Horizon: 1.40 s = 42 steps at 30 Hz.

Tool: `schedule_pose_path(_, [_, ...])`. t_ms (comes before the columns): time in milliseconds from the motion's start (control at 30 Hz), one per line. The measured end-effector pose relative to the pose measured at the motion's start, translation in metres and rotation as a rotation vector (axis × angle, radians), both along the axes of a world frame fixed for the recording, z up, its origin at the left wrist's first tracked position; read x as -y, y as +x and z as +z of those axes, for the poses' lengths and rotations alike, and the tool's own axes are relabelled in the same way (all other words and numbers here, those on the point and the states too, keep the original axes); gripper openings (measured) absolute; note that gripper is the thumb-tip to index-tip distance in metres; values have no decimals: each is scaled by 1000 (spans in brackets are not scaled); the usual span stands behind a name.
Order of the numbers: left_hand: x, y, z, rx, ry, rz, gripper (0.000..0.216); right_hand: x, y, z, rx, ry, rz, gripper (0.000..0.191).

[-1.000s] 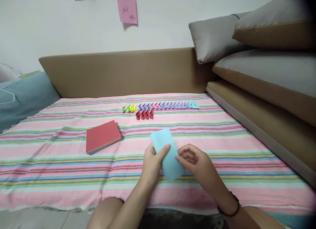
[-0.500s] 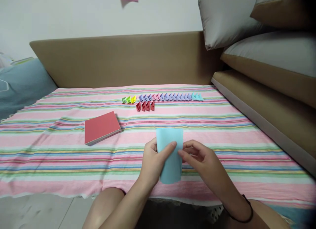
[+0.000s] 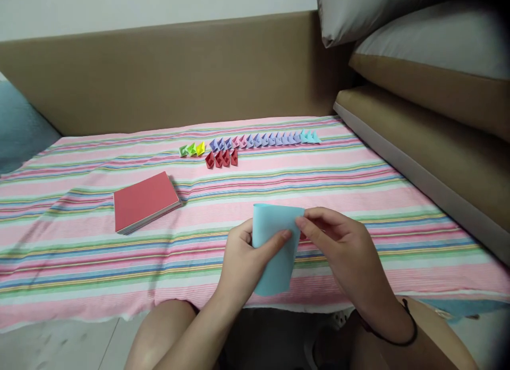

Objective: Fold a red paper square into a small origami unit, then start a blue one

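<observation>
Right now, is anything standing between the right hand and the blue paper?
Nothing visible does: the right hand already pinches the blue paper near its top right corner. The left hand holds the other side, its thumb lying across the front.

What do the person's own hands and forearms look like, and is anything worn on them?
The left hand and right hand are ungloved, with no sleeves in view. A thin, dark, cord-like band with a small protruding end circles the right wrist; the left shows none.
</observation>
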<state>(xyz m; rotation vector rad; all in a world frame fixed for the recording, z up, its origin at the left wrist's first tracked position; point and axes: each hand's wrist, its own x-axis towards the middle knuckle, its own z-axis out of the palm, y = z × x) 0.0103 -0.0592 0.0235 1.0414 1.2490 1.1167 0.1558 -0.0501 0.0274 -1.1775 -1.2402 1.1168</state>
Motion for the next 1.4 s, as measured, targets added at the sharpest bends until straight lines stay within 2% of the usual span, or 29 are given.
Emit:
schedule_pose_path(433, [0,5,-2,10,-63,36,30,-2,0,2,54,-41,10,17])
schedule_pose_path(1400, [-1,6,-3,19,-61,55,30,-3,0,0,14,-81,7,19])
